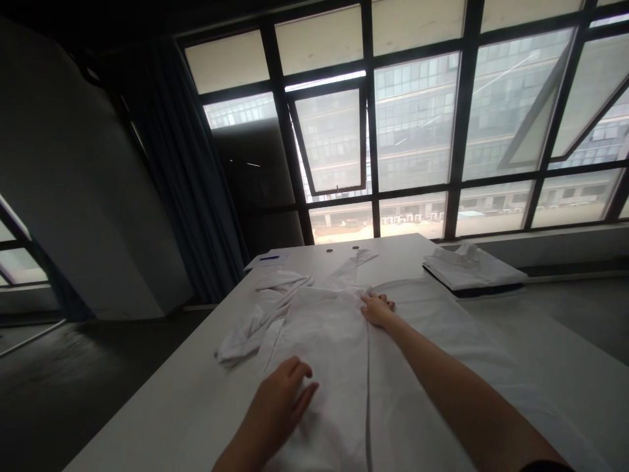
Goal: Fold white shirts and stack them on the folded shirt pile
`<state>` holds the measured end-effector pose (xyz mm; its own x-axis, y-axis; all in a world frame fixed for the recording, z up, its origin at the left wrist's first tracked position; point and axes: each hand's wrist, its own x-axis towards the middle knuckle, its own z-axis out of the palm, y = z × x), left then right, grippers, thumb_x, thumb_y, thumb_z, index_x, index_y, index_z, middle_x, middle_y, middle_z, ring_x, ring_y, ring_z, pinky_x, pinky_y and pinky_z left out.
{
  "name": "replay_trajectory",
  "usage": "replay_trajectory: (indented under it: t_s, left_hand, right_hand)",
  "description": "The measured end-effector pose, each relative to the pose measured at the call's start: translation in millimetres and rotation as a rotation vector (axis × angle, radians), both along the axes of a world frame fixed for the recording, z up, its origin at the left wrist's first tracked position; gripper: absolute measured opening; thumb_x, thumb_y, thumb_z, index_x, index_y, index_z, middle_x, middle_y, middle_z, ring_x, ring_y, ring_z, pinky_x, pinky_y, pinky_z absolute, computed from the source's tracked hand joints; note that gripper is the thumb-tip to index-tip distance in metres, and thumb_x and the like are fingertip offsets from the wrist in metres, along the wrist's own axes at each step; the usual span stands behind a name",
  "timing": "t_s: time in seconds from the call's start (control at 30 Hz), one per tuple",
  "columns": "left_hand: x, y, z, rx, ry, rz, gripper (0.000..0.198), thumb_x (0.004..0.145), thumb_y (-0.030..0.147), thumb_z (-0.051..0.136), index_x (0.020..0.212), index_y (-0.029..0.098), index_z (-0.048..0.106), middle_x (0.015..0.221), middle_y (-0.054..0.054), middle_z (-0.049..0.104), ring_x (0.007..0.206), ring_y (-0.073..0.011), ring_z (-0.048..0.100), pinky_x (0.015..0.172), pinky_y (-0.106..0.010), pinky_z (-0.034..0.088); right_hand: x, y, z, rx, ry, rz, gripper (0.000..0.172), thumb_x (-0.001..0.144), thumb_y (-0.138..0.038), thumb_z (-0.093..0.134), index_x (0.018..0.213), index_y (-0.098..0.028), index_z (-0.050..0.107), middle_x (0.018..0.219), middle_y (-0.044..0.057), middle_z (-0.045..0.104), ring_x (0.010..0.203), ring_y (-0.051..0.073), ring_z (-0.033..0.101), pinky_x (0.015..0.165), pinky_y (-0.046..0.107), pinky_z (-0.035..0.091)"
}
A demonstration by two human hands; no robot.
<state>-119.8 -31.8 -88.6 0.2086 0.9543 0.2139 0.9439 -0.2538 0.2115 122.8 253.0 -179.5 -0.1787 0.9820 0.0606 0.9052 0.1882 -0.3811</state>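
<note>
A white long-sleeved coat (324,354) is spread over the white table, its front edge running lengthwise as a dark line. One crumpled sleeve (260,314) lies off to the left. Near the top of that front edge, my right hand (377,309) has its fingers curled on the fabric, gripping it; the fingertips are partly hidden. Lower down on the left, my left hand (285,400) hovers just over the coat with thumb and fingers apart, holding nothing. Whether it touches the cloth I cannot tell.
Folded white garments (472,265) are stacked at the right, with something dark under them. A blue pen (269,257) lies on paper at the table's far left corner. Two round holes are set in the far end of the table (393,252). Windows and a blue curtain (181,164) stand beyond.
</note>
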Motion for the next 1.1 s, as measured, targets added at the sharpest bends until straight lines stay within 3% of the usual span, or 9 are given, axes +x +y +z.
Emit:
replay_trajectory:
  t_s: [0.13,0.2,0.33,0.53,0.63,0.7,0.83,0.93,1.1]
  left_hand:
    - [54.2,-6.1,-32.9,0.197,0.071,-0.553,0.033,0.086,0.047,0.072,0.112,0.029,0.063,0.119,-0.006,0.062,0.102,-0.0231,0.058,0.088,-0.033,0.044]
    - [69.7,-2.1,-59.2,0.37,0.144,-0.655,0.016,0.089,0.036,0.074,0.097,0.027,0.064,0.115,-0.002,0.064,0.098,-0.0193,0.058,0.084,-0.031,0.042]
    - [78.3,11.3,-95.5,0.459,0.232,-0.743,0.024,0.087,0.033,0.077,0.077,0.021,0.059,0.105,0.002,0.066,0.095,-0.0164,0.057,0.083,-0.03,0.04]
    - [83.1,9.7,-92.1,0.433,0.173,-0.763,0.022,0.095,0.04,0.068,0.087,0.02,0.062,0.095,0.001,0.069,0.093,-0.0127,0.06,0.089,-0.026,0.04]
    - [84.9,6.4,-86.3,0.446,0.117,-0.772,0.026,0.098,0.04,0.064,0.083,0.019,0.06,0.09,0.001,0.069,0.089,-0.0107,0.06,0.094,-0.025,0.039]
    - [84.5,6.5,-85.8,0.464,0.144,-0.803,0.027,0.098,0.037,0.065,0.077,0.02,0.058,0.079,0.004,0.066,0.085,-0.0114,0.059,0.095,-0.027,0.037]
    - [82.4,9.8,-92.1,0.469,0.244,-0.88,0.031,0.092,0.035,0.072,0.069,0.023,0.056,0.062,0.007,0.058,0.077,-0.0146,0.053,0.09,-0.033,0.036]
    - [81.4,12.1,-97.8,0.455,0.282,-0.892,0.037,0.088,0.038,0.077,0.065,0.021,0.054,0.06,0.007,0.055,0.074,-0.0129,0.05,0.089,-0.032,0.036]
    - [81.4,12.8,-101.7,0.399,0.292,-0.905,0.035,0.091,0.036,0.075,0.067,0.02,0.055,0.062,0.007,0.057,0.071,-0.0107,0.051,0.094,-0.031,0.035]
  right_hand:
    - [-1.9,-1.4,-7.7,0.046,0.036,0.023,0.041,0.093,-0.038,0.048,0.132,-0.033,0.06,0.152,0.007,0.047,0.131,0.034,0.039,0.101,0.051,0.031]
    - [-0.7,-2.1,-8.1,0.068,0.075,0.041,0.042,0.09,-0.035,0.052,0.131,-0.03,0.061,0.15,0.008,0.049,0.131,0.034,0.041,0.102,0.05,0.033]
    - [7.5,-0.6,1.3,0.149,0.196,0.051,0.053,0.086,-0.026,0.055,0.138,-0.021,0.056,0.15,0.011,0.048,0.122,0.028,0.052,0.104,0.041,0.039]
    - [40.3,4.9,17.9,0.229,0.363,-0.048,0.052,0.092,-0.032,0.043,0.136,-0.007,0.057,0.132,0.019,0.061,0.098,0.023,0.066,0.095,0.034,0.05]
    - [60.8,3.9,13.6,0.181,0.382,-0.109,0.051,0.091,-0.033,0.042,0.132,-0.008,0.06,0.109,0.015,0.072,0.087,0.023,0.069,0.081,0.033,0.054]
    - [71.3,0.9,6.3,0.161,0.366,-0.138,0.051,0.089,-0.031,0.045,0.13,-0.008,0.062,0.104,0.014,0.073,0.091,0.025,0.069,0.081,0.034,0.054]
    - [78.0,-9.1,-12.1,0.172,0.286,-0.152,0.053,0.084,-0.031,0.056,0.132,-0.009,0.062,0.132,0.021,0.061,0.123,0.032,0.058,0.102,0.039,0.046]
    - [73.2,-13.6,-20.1,0.181,0.231,-0.108,0.052,0.086,-0.032,0.057,0.135,-0.012,0.061,0.144,0.02,0.052,0.13,0.033,0.051,0.11,0.043,0.038]
    - [68.7,-5.3,-10.7,0.228,0.185,0.039,0.055,0.087,-0.021,0.05,0.141,-0.014,0.055,0.146,0.012,0.055,0.136,0.024,0.047,0.117,0.034,0.031]
